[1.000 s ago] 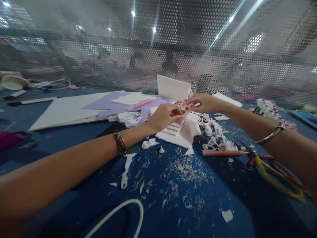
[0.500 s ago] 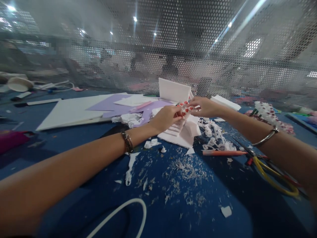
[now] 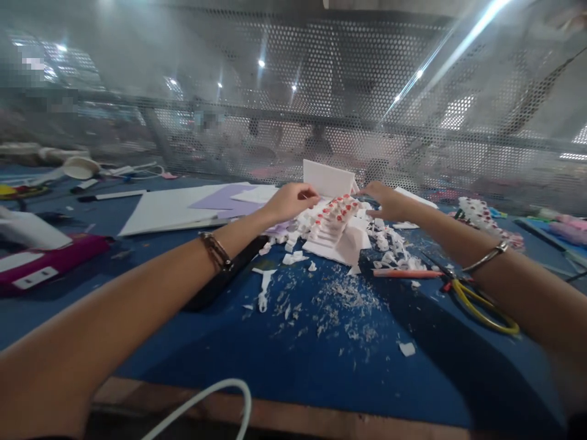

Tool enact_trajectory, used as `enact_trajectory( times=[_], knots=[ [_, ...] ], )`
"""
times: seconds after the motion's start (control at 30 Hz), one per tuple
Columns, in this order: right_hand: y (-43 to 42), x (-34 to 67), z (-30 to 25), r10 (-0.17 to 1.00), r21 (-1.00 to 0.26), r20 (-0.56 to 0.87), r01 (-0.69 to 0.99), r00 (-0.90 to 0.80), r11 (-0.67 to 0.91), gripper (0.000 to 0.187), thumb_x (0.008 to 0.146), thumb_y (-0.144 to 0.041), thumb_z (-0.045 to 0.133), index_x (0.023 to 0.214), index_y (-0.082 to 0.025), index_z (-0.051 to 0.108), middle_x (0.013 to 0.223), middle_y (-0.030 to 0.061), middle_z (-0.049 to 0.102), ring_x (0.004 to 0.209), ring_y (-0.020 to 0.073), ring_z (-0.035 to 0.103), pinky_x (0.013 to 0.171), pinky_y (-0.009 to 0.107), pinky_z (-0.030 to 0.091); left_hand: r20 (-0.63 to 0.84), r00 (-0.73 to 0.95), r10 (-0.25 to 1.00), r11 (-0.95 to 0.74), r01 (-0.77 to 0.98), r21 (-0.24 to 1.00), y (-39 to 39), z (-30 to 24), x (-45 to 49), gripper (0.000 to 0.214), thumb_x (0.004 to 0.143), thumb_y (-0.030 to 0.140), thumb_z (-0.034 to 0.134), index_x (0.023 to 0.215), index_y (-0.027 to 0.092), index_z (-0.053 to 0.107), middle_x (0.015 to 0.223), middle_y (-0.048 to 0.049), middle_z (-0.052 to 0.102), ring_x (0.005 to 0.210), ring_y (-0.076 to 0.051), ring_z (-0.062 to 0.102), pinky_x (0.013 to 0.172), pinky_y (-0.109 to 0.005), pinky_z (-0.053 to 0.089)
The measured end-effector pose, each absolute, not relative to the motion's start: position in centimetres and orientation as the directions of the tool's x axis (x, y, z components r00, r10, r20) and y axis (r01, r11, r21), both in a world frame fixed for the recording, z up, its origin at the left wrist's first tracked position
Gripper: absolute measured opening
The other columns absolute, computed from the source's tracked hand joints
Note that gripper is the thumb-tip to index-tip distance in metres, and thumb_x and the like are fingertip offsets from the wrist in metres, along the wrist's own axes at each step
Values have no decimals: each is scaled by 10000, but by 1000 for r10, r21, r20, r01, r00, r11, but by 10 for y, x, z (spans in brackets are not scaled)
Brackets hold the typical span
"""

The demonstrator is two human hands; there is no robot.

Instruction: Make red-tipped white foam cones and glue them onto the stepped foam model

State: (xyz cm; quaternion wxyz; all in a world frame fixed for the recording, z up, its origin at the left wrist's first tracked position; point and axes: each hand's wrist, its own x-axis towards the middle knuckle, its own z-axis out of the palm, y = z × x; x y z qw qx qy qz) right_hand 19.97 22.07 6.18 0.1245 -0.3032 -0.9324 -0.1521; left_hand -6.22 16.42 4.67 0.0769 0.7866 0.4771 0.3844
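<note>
A small white foam-board or paper model stands on the blue table, with a roof-like folded panel (image 3: 328, 178) at its back and steps (image 3: 323, 238) at its front. A white piece dotted with red (image 3: 338, 211) lies over the steps. My left hand (image 3: 293, 200) hovers just left of this piece, fingers curled into a pinch; whatever they hold is too small to make out. At the model's right side, my right hand (image 3: 385, 201) has its thumb and fingers apart, close to the red-dotted piece. Whether its fingertips touch the model I cannot tell.
White paper scraps (image 3: 389, 244) surround the model. Yellow-handled scissors (image 3: 481, 308) and an orange pen-like stick (image 3: 406, 274) lie at right. White and purple sheets (image 3: 169, 211) and a magenta case (image 3: 59, 263) are at left. A perforated metal screen (image 3: 275, 128) rises behind.
My hands, both at the red-dotted piece before, have drawn apart, the left moving left and the right slightly right. The piece now rests on the model uncovered. The view has shifted.
</note>
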Motion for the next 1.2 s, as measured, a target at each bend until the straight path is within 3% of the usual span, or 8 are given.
enact_trajectory(
  times=[0.1,0.2,0.33,0.57,0.7,0.9,1.07,1.2],
  knots=[
    [211,215,73,594,239,328,673,-734,700,300,724,-227,530,988,-96,583,942,124,575,884,217,515,791,334,403,507,258,823,-526,683,507,157,48,-71,217,737,335,538,773,135,616,675,-51,664,595,-138,611,611,-252,456],
    [194,229,77,668,261,305,734,-679,627,178,728,-210,498,844,-148,618,756,57,598,674,154,517,626,265,375,488,267,831,-523,674,522,151,47,-73,198,722,331,553,744,145,618,643,-41,662,557,-136,605,585,-249,450],
    [165,243,71,732,273,298,789,-613,550,176,746,-211,463,809,-187,625,714,40,610,584,124,488,523,237,296,463,265,846,-514,641,571,144,45,-66,211,746,329,508,760,147,614,641,-48,666,556,-132,605,576,-250,463],
    [119,271,65,766,231,318,829,-559,509,235,810,-224,408,892,-163,620,819,107,650,650,154,530,567,271,319,355,381,854,-519,562,644,111,29,-43,200,793,306,434,744,162,564,544,-17,628,512,-117,584,534,-236,453],
    [100,282,55,778,207,327,844,-536,495,253,828,-245,381,903,-175,612,840,109,656,650,165,543,563,280,325,253,531,809,-530,471,705,86,23,-23,222,833,304,375,690,194,505,419,19,527,513,-127,594,533,-234,456],
    [100,289,28,813,183,313,871,-490,455,247,813,-255,387,870,-181,616,773,96,656,599,172,540,522,265,302,213,651,728,-518,320,793,58,21,4,290,882,368,301,668,218,426,382,40,366,551,-133,575,612,-260,479],
    [104,292,22,815,162,320,876,-483,455,251,807,-267,388,898,-198,612,805,67,655,637,159,545,546,242,298,218,665,715,-523,302,797,57,17,-1,308,874,433,279,668,221,367,400,57,269,518,-130,507,643,-288,459],
    [106,294,21,815,146,318,875,-483,462,238,796,-278,405,869,-194,616,746,55,643,589,135,516,538,227,278,205,650,732,-549,384,742,65,24,-14,336,852,484,268,692,208,374,427,61,265,546,-125,502,660,-279,441]
  ],
)
